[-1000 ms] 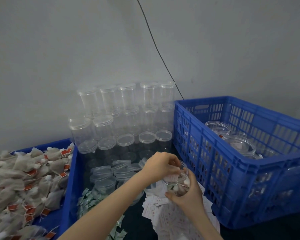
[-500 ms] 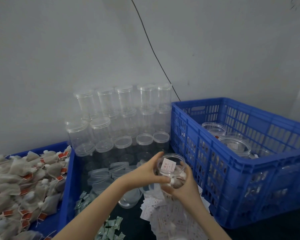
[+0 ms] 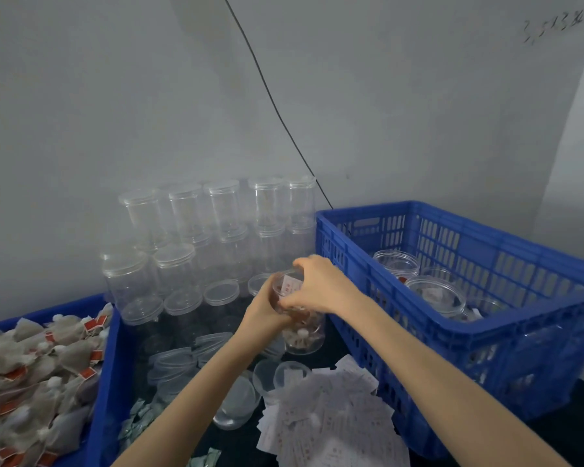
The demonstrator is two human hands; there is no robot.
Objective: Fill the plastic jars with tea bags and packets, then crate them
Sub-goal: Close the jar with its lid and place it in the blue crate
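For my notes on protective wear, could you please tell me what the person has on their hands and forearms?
Nothing that shows: the left hand and right hand are bare, with no gloves, rings, watch or bracelets visible. Both forearms are uncovered right down to the bottom edge of the head view, so no sleeve is seen; anything worn higher up is out of the picture.

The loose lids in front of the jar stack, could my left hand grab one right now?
Probably not at once: the left hand grips the filled jar. Nothing covers the loose lids just below it, so once freed the way looks open.
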